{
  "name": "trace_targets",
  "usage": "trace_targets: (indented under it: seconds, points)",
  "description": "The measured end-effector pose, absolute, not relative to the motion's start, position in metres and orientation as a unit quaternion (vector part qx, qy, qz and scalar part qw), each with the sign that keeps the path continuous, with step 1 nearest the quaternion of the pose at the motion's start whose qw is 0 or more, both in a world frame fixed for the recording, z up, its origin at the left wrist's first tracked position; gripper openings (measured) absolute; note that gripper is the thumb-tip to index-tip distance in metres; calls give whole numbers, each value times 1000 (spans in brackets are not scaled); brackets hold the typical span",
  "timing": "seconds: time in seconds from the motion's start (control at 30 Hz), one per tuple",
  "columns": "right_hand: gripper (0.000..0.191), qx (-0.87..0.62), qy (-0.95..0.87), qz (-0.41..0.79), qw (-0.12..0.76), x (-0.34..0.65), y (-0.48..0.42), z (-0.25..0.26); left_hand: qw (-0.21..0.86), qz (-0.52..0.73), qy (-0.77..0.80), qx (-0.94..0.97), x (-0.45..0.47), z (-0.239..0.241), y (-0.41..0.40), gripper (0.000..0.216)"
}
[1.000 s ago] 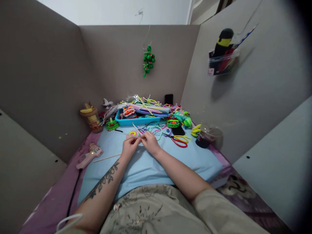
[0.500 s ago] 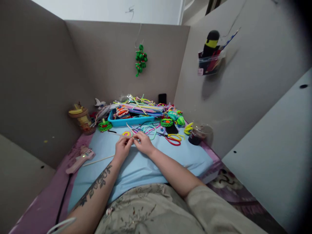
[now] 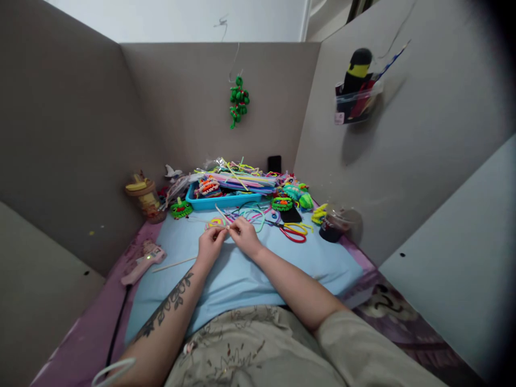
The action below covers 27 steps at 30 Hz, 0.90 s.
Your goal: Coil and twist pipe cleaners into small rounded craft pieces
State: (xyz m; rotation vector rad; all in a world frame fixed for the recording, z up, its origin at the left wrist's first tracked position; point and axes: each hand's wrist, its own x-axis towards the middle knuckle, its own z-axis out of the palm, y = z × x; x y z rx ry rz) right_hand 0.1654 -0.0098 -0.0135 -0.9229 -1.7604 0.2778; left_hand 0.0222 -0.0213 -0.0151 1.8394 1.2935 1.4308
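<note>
My left hand [image 3: 210,244] and my right hand [image 3: 245,237] meet fingertip to fingertip over the light blue pad [image 3: 250,269]. Both are closed in a pinch on a thin pale pipe cleaner [image 3: 222,214] that runs up and away from the fingers. A small yellow and pink coil [image 3: 216,221] lies just beyond my left hand. Loose coloured pipe cleaners [image 3: 253,215] are scattered right behind both hands. My left forearm bears a dark tattoo.
A blue tray [image 3: 220,201] heaped with pipe cleaners stands at the back. Red-handled scissors [image 3: 293,234] and a dark cup [image 3: 331,228] lie to the right. A pink glue gun [image 3: 143,262] and a thin wooden stick [image 3: 174,263] lie to the left. Grey cardboard walls enclose the space.
Both hands stay together, pinching the same strand with only small finger movement. The view has swung slightly from side to side.
</note>
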Motion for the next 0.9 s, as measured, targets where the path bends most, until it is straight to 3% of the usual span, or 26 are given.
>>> trace_targets:
  seconds: [0.47, 0.9]
  points:
    - [19, -441, -769, -127, 445, 158, -11, -23, 358, 551, 469, 590, 26, -5, -26, 24]
    - [13, -363, -763, 129, 519, 161, -13, -16, 226, 545, 473, 654, 19, -8, -22, 24]
